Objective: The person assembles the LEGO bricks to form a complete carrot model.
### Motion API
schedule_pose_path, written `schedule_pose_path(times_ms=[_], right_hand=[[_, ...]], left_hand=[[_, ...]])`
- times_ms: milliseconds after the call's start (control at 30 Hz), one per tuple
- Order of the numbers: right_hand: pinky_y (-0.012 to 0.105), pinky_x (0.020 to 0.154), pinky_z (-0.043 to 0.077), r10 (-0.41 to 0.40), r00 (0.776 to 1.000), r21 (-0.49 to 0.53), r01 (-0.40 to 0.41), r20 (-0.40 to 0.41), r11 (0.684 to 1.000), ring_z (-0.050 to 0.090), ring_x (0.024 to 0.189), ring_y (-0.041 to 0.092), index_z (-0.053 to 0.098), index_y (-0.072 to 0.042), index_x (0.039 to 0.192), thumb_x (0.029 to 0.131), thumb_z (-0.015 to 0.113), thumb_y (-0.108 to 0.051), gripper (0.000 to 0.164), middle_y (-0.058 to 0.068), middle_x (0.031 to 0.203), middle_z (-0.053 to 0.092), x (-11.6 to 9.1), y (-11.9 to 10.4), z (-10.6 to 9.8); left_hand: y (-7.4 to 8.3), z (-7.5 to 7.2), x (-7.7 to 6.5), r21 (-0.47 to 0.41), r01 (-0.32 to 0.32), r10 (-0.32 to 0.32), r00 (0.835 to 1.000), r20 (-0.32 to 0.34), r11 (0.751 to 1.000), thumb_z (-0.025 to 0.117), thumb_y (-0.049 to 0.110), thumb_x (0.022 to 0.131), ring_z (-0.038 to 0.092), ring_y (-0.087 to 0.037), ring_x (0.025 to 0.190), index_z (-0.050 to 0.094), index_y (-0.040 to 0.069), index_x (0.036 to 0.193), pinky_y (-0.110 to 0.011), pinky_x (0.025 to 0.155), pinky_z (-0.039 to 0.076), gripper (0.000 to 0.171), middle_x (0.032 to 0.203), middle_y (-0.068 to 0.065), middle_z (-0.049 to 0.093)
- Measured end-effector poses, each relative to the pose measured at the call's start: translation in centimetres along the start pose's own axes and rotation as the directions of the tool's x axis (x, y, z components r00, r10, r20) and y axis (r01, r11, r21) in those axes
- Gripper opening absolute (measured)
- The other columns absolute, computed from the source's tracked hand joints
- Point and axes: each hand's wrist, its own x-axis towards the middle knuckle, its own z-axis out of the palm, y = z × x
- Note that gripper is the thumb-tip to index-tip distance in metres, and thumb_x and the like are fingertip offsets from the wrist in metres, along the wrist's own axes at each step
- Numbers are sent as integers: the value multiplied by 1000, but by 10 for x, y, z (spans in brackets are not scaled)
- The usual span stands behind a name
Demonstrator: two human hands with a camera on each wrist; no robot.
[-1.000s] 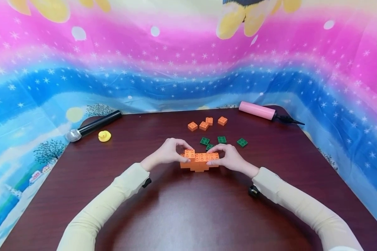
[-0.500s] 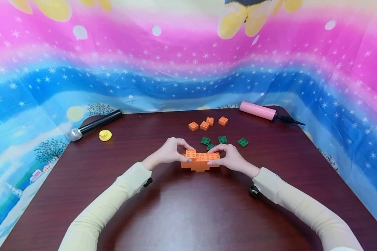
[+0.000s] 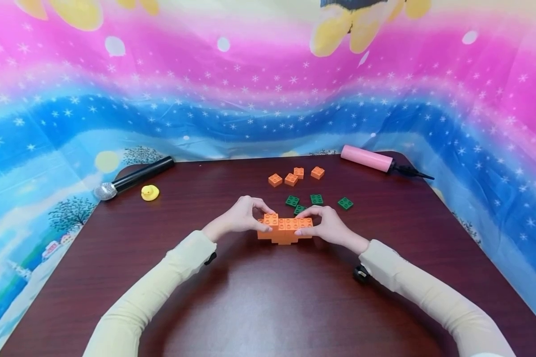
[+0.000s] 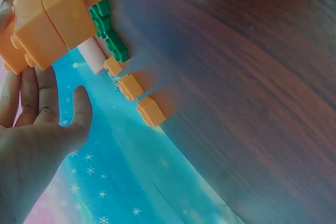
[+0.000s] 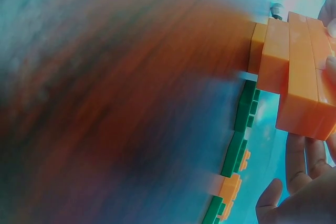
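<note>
A built-up orange toy brick structure [image 3: 290,233] stands on the table in the middle of the head view, stepped narrower toward its base. One studded orange brick [image 3: 271,218] sits on top near its left end. My left hand [image 3: 241,214] grips that end, thumb on the near side and fingers reaching over the back. At the right end my right hand [image 3: 327,224] pinches the structure between thumb and fingers. Both wrist views show the stacked orange bricks close up, with the left hand [image 4: 39,135] and right hand [image 5: 304,187] below them. The fingertips are partly hidden behind the bricks.
Just behind the structure lie several flat green bricks [image 3: 316,199]. Farther back are several loose orange bricks [image 3: 291,179]. A microphone [image 3: 134,178] and a yellow rubber duck [image 3: 150,193] lie at the left, and a pink hand pump [image 3: 367,158] at the back right.
</note>
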Motion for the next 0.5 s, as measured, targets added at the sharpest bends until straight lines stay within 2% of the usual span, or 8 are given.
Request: schedule_pose_path(times_ms=[67, 133, 200, 300, 500], right_hand=[[38, 80, 51, -3, 1000, 5, 3, -1, 1000, 57, 97, 24, 70, -4, 109, 78, 79, -13, 34, 14, 111, 69, -2, 0, 0], [41, 80, 51, 3, 1000, 8, -3, 2, 1000, 57, 98, 25, 70, -2, 110, 78, 79, -12, 35, 15, 112, 68, -2, 0, 0], [41, 80, 51, 1, 1000, 16, -1, -3, 1000, 56, 98, 24, 70, -5, 111, 77, 81, -15, 37, 13, 113, 69, 1, 10, 2], [40, 79, 51, -7, 1000, 28, 8, -8, 1000, 56, 96, 22, 71, -9, 110, 76, 82, -20, 37, 10, 111, 69, 2, 12, 2], [34, 77, 51, -21, 1000, 20, 21, -6, 1000, 57, 95, 21, 72, -11, 108, 76, 82, -26, 37, 7, 109, 70, 2, 13, 0]], left_hand=[[1, 0, -1, 1, 2, -2, 1000, 3, 1000, 83, 16, 71, 63, -18, 91, 75, 7, 102, -43, 81, 54, 33, 95, -4, 70], [1, 1, -1, 9, 1, -1, 1000, 0, 1000, 83, 17, 72, 62, -17, 90, 74, 7, 103, -42, 80, 54, 34, 95, -4, 70], [2, 1, -2, 10, 5, -5, 1000, -2, 1000, 83, 18, 72, 62, -16, 90, 74, 7, 104, -39, 80, 54, 34, 95, -3, 70], [2, 2, -3, 11, 2, -2, 1000, -11, 1000, 82, 19, 73, 61, -16, 91, 74, 7, 105, -37, 80, 54, 35, 96, -3, 70], [1, 7, -6, 19, -17, 18, 999, -38, 1000, 81, 18, 75, 60, -16, 87, 71, 8, 109, -32, 79, 54, 38, 103, -5, 71]])
